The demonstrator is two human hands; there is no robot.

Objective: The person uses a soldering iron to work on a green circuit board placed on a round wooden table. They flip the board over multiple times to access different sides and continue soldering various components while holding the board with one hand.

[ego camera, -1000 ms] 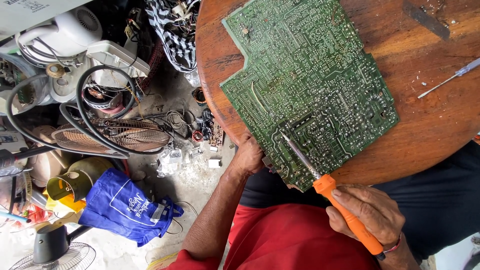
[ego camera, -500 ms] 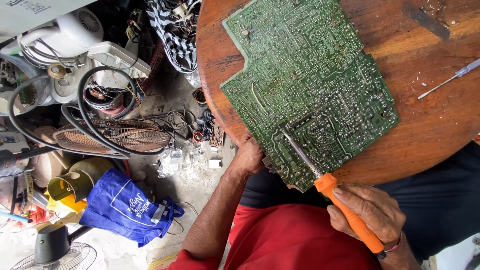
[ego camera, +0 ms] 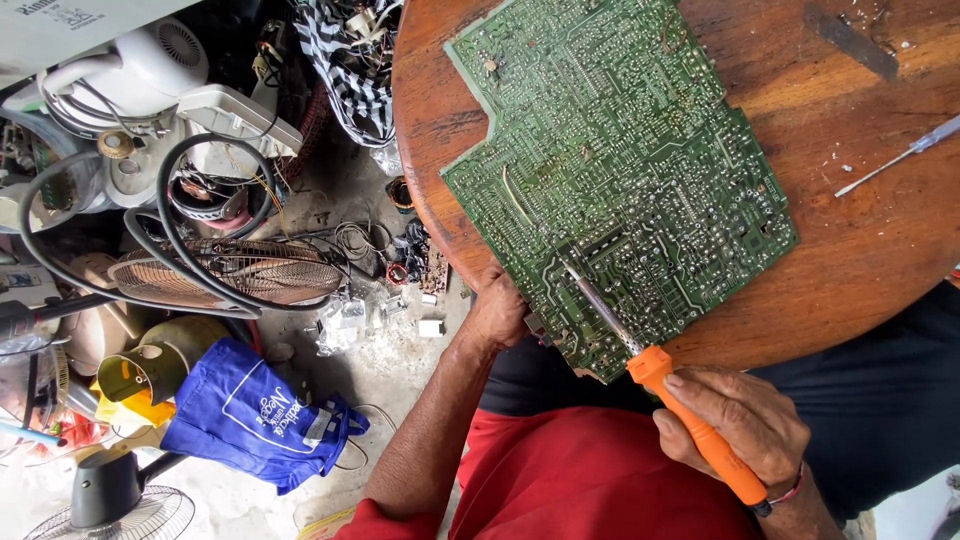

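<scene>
On the circuit board (ego camera: 620,170), the right-fisted soldering iron (ego camera: 660,375) points up-left; left fingers pinch the board's edge.

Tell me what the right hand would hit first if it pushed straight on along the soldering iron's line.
Likely the green circuit board: the right hand aims the orange soldering iron up-left, its tip apparently already on it.

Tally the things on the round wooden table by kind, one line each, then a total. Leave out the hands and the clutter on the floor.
Green circuit board: 1
Orange-handled soldering iron, held in the right hand: 1
Slim screwdriver with a clear bluish handle: 1
Total: 3
</scene>
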